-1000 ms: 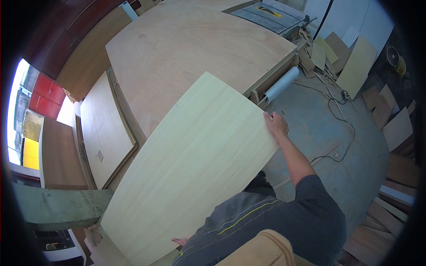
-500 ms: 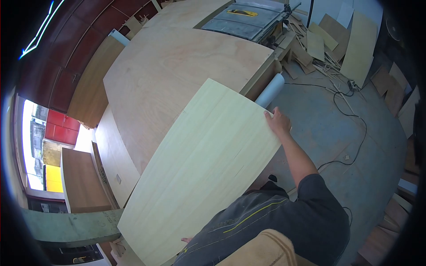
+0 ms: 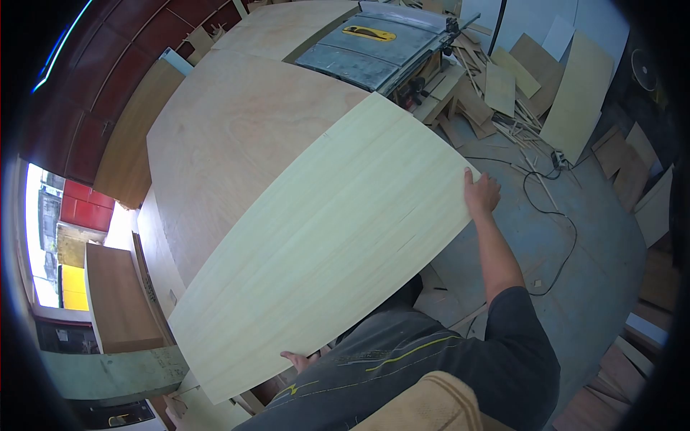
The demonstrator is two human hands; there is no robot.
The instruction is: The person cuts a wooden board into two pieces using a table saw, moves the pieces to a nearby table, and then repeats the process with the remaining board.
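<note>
A large pale wood panel (image 3: 323, 244) lies slanted across the view, its far end over the plywood-topped table (image 3: 223, 144). My right hand (image 3: 483, 194) grips the panel at its right corner, thumb on top and fingers round the edge. At the near edge, low in the view, my left hand (image 3: 298, 360) holds the panel, with the thumb side on top; its other fingers are mostly hidden under the board.
Beyond the panel stands a table saw (image 3: 352, 57) with a yellow insert. Offcuts (image 3: 503, 90) are heaped at the upper right. A black cable (image 3: 571, 230) runs over the floor. A green beam (image 3: 115, 372) is at the lower left.
The panel has shifted up and to the right, with my right hand on its corner. More of my left hand shows at the near edge. The view has turned slightly.
</note>
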